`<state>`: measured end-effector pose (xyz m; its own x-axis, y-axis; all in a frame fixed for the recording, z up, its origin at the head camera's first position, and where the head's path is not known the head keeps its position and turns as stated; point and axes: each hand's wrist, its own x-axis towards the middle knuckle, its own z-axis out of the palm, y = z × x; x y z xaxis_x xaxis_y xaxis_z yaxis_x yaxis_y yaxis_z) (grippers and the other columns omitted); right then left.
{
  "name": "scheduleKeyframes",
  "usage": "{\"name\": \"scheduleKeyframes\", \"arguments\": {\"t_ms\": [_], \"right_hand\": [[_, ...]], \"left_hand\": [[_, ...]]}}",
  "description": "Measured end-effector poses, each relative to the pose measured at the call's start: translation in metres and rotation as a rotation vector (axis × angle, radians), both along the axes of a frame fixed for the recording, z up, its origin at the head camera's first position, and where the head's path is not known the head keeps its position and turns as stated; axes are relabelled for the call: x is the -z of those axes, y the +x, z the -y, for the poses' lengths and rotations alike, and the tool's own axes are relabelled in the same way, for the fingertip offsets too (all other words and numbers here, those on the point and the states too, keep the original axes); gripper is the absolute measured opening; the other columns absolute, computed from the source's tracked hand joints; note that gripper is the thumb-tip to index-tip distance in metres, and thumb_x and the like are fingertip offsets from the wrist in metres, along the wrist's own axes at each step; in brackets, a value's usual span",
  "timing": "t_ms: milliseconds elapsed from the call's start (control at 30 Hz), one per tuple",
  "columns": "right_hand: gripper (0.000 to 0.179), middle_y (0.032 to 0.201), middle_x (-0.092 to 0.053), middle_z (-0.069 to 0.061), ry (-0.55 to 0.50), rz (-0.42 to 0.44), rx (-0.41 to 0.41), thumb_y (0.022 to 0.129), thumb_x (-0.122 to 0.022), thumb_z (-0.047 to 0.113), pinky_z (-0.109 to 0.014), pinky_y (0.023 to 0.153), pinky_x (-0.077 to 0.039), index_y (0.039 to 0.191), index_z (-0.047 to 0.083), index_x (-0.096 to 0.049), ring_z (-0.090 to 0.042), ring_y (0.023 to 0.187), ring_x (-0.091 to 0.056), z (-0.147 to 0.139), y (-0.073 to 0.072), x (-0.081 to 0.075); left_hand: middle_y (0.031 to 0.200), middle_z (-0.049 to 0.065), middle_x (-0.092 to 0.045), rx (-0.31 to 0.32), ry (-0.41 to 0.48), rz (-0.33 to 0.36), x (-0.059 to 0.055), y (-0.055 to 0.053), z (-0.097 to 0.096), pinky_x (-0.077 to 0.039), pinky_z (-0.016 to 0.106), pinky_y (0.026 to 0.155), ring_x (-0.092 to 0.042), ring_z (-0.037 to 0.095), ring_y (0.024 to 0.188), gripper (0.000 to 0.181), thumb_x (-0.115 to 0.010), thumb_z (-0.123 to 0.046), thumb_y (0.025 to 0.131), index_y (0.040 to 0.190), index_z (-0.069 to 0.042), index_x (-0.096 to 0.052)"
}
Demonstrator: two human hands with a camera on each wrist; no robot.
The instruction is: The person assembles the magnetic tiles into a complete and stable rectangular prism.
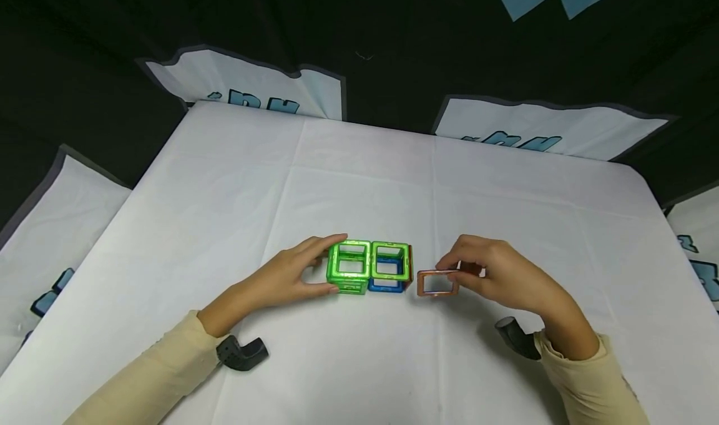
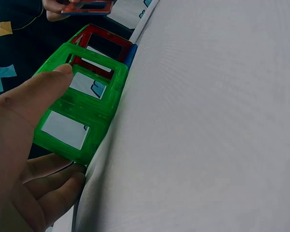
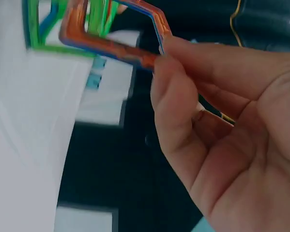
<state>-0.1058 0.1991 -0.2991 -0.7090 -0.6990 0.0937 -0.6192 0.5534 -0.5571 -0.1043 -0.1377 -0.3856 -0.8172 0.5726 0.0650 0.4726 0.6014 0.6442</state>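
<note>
Two joined cubes of open-framed magnetic tiles stand side by side on the white table. My left hand [image 1: 292, 275] grips the left cube, which is green [image 1: 367, 266], with the thumb on its near face and the fingers at the far left. The right cube has a green top, blue tiles [image 1: 385, 288] low down and a red tile [image 1: 410, 266] on its right side. Just right of it, my right hand [image 1: 497, 274] pinches an orange magnetic tile [image 1: 438, 294] by its right edge between thumb and fingertips. A blue edge shows along the orange tile in the right wrist view.
White cloth with fold lines covers the table [image 1: 348, 181]. Dark curtain [image 1: 393, 44] with white printed patches hangs beyond its far edge. Black wrist mounts [image 1: 241, 354] stick out from both beige sleeves [image 1: 151, 366].
</note>
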Motion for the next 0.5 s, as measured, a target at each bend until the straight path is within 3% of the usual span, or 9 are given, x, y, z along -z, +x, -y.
{"name": "scheduleKeyframes", "arguments": {"t_ms": [167,367,500], "right_hand": [[0.015,0.083,-0.054,0.007,0.043,0.033,-0.040,0.080,-0.067,0.003,-0.016,0.059,-0.047,0.092,0.011,-0.067,0.002,0.068,-0.051,0.025,0.011,0.012],[0.011,0.088,-0.056,0.000,0.021,-0.128,-0.061,0.079,-0.069,0.006,-0.013,0.056,-0.044,0.088,0.009,-0.063,-0.002,0.066,-0.050,0.053,0.020,0.037],[0.013,0.089,-0.056,-0.001,0.026,-0.228,-0.051,0.077,-0.071,0.006,-0.013,0.057,-0.046,0.087,0.008,-0.062,-0.006,0.067,-0.058,0.060,0.024,0.045]], "left_hand": [[0.120,-0.002,-0.052,-0.001,-0.002,0.000,0.000,0.000,0.000,-0.048,0.033,0.083,-0.053,0.010,0.101,0.078,-0.069,-0.042,0.078,0.142,-0.030,-0.027],[0.119,-0.004,-0.052,-0.005,0.004,-0.009,0.000,0.000,0.001,-0.047,0.034,0.083,-0.053,0.009,0.099,0.077,-0.069,-0.043,0.078,0.142,-0.031,-0.027],[0.119,-0.004,-0.052,-0.003,0.006,-0.015,0.000,0.000,0.000,-0.047,0.033,0.082,-0.053,0.009,0.099,0.077,-0.069,-0.043,0.078,0.142,-0.032,-0.027]]}}
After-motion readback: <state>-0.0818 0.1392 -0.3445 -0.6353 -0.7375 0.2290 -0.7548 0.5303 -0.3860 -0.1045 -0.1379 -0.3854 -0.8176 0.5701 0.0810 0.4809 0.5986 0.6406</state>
